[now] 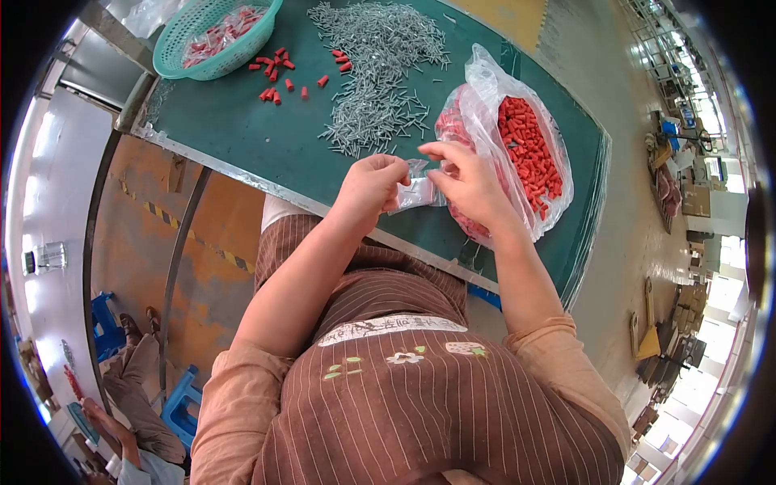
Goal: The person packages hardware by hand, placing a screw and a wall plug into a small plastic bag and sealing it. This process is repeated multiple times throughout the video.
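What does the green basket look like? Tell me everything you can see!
The basket is pale green and rounded, and looks like plastic, with a rim and lots of little holes in its wall. It sits upright at the left end of the table, partly cut off by the picture's top edge. Clear bags with red pieces lie inside.

From the head, the lone view looked forward and steeply down, the apron (428, 396) nearest. Its wide field took in the left hand (369, 186), right hand (469, 182), tabletop (275, 153) and surrounding floor (618, 234).
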Demonstrator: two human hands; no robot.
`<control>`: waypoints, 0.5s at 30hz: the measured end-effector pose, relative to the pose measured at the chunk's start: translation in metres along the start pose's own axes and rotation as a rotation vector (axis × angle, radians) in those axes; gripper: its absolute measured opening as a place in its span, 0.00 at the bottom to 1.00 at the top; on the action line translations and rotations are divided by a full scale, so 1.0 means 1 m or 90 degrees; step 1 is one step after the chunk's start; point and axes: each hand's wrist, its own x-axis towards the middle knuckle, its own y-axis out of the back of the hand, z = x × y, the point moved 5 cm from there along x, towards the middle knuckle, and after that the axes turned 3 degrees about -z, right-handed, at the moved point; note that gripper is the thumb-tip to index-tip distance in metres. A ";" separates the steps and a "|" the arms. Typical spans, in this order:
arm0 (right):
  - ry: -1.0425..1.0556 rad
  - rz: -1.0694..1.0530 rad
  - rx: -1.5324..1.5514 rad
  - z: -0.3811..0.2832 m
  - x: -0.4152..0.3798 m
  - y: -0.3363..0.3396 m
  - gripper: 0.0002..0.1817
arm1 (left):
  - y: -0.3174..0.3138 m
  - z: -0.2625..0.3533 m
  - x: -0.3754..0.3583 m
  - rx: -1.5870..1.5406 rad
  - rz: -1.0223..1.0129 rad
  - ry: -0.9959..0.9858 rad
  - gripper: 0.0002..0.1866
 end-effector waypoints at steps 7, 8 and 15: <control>-0.123 -0.100 0.159 0.034 0.004 -0.023 0.08 | 0.014 0.002 -0.002 0.157 0.100 -0.080 0.05; -0.126 -0.091 0.146 0.035 0.003 -0.022 0.08 | 0.022 0.004 0.000 0.254 0.145 -0.151 0.06; -0.001 -0.060 -0.343 0.020 -0.008 -0.037 0.09 | 0.043 0.015 -0.007 0.304 0.204 -0.174 0.08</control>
